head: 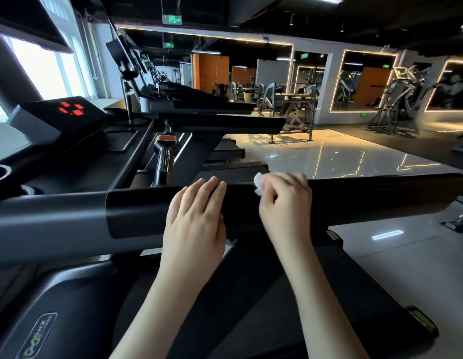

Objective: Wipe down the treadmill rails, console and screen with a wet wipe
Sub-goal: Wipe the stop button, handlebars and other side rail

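One wet wipe (258,183), balled small, pinched in the right hand (286,203) against the top of the black rail (380,200). Just beside, left hand (196,213) flat, fingers straight, resting on the rail. Risk: so small a wad may skip patches.

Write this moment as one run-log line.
stage: wiping rail | left hand: flat on rail | right hand: grips wet wipe on rail

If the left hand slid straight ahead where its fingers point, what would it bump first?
Probably nothing soon. The left hand lies flat on the black rail, fingers pointing across it, so it would slide off the far edge. The next treadmill lies beyond, but depth is unclear.
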